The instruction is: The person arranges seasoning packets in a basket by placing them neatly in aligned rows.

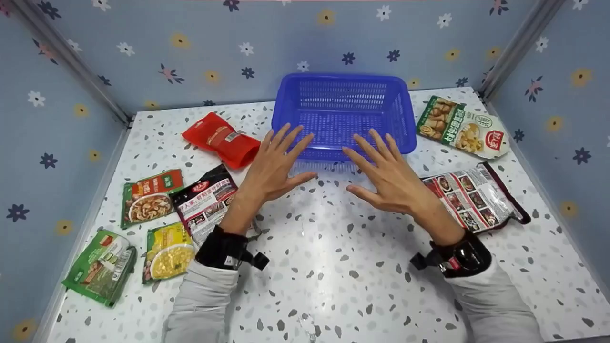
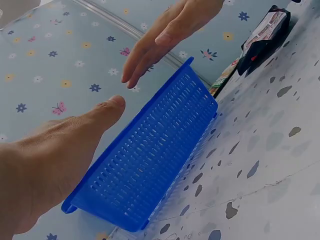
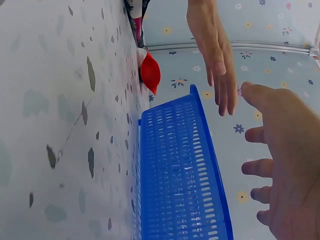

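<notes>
On the near left of the white speckled tabletop [image 1: 319, 286] lie a green plastic pouch [image 1: 101, 267] and a yellow-and-green packet [image 1: 169, 252]. Farther in, the left hand [image 1: 274, 166] and right hand [image 1: 388, 178] are spread wide, holding nothing, by the near side of a blue, rectangular, perforated plastic basket [image 1: 343, 95]; whether either touches its rim is hard to tell. Close behind it rises a pale-blue flowered wall [image 1: 200, 52].
</notes>
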Demonstrator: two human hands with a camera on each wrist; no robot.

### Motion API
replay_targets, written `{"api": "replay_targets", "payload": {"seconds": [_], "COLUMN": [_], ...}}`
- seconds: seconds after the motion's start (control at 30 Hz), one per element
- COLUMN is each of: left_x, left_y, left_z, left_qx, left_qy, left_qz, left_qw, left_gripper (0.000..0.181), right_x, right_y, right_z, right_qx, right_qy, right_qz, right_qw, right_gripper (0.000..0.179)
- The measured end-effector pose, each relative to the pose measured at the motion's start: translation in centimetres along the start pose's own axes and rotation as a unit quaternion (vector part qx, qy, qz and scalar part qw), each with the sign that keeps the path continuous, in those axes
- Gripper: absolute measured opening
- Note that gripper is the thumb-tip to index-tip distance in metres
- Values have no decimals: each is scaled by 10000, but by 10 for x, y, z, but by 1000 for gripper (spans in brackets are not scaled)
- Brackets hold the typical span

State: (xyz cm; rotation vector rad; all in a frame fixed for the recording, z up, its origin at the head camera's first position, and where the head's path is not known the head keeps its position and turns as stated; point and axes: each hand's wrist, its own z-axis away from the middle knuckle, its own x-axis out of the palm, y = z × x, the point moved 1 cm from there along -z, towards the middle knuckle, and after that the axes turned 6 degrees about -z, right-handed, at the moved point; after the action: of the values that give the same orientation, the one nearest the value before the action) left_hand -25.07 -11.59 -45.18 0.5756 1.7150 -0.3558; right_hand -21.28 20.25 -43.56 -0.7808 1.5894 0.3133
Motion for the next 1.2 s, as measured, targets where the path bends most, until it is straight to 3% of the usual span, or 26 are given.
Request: {"api": "replay_targets", "payload": {"seconds": [0.3,0.7,0.93,1.2], "left_x": [15,32,33,31], "left_y": [0,-3,-3,-1], "left_z": [-27,-38,-32,-18], "left_qx": [108,-79,-130,-298], "left_qy": [-36,109,269,348], "left_qz": [-250,-659,-636,-602], "left_qw": [9996,9977,9975,9971], "left_gripper": [84,58,50,45], "right_x": [-9,-24,-39,-55], "right_y": [19,56,90,141], "right_z": [29,63,73,71], "right_qx": [156,628,1113,1825], "right_qy": [23,51,81,-146], "right_qz": [192,302,48,-57], "right_qw": [9997,9976,9937,9831], "right_gripper": [85,83,81,85]}}
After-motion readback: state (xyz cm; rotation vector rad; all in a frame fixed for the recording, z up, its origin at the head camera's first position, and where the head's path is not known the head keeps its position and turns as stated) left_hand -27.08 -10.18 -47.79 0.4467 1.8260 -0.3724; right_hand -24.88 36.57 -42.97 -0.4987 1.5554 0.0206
